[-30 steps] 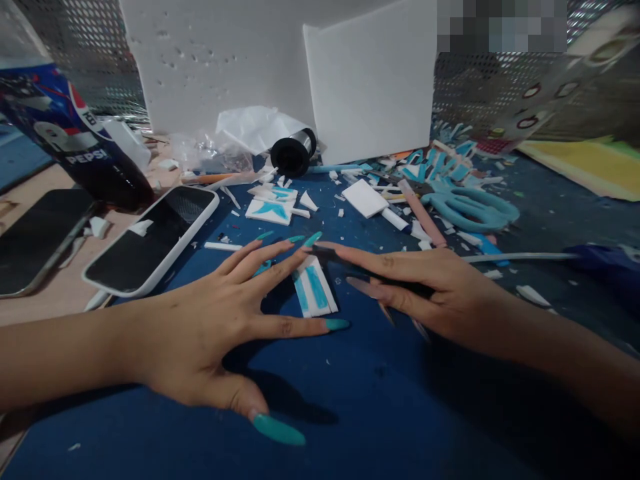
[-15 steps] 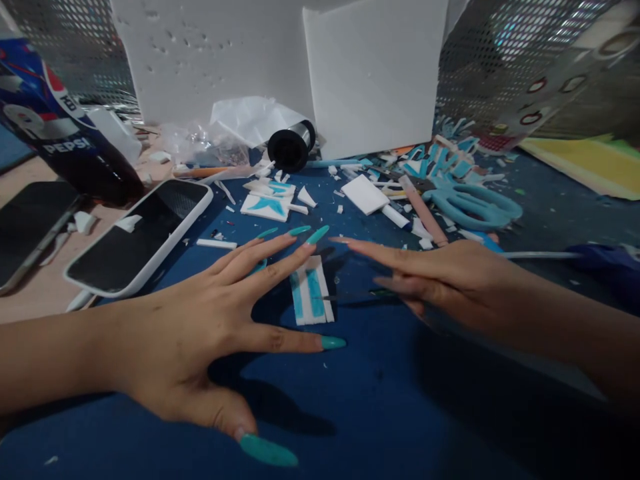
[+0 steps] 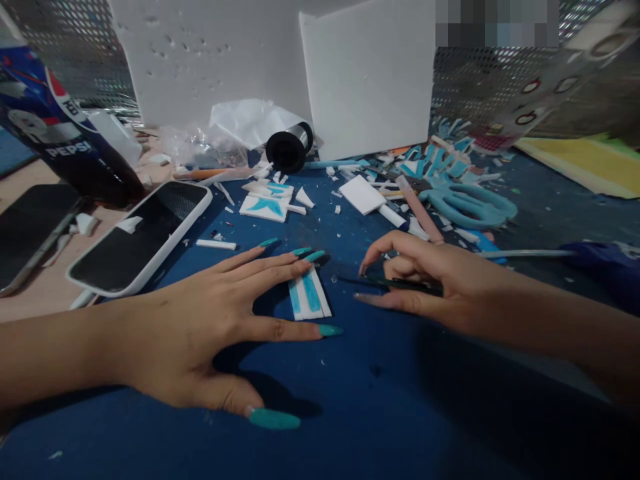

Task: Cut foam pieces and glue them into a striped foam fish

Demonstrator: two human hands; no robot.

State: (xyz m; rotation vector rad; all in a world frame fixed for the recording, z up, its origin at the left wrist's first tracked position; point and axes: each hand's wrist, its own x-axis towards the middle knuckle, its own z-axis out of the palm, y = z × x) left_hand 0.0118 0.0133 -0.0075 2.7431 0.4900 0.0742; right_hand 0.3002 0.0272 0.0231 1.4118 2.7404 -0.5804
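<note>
Striped piece (image 3: 311,293): it lies flat on the blue table (image 3: 360,400), between the index and middle fingers of the left hand.
Left hand (image 3: 215,320): palm is down, fingers are spread and grasp nothing; the middle finger covers the far edge of the piece and seems to press it.
Right hand (image 3: 420,273): thumb and fingers pinch a thin dark tool (image 3: 400,285) — perhaps a blade, but from my distant seat I cannot be certain.
Tool tip: just to the right of the piece, and apart from it, as far as I can tell.
Work at the piece: I judge this step as steadying, with the tool ready beside it.
Next move at the tip: it calls for a slow approach, I think — the left fingers are near.
Scissors (image 3: 443,195): they lie beyond the right hand.
</note>
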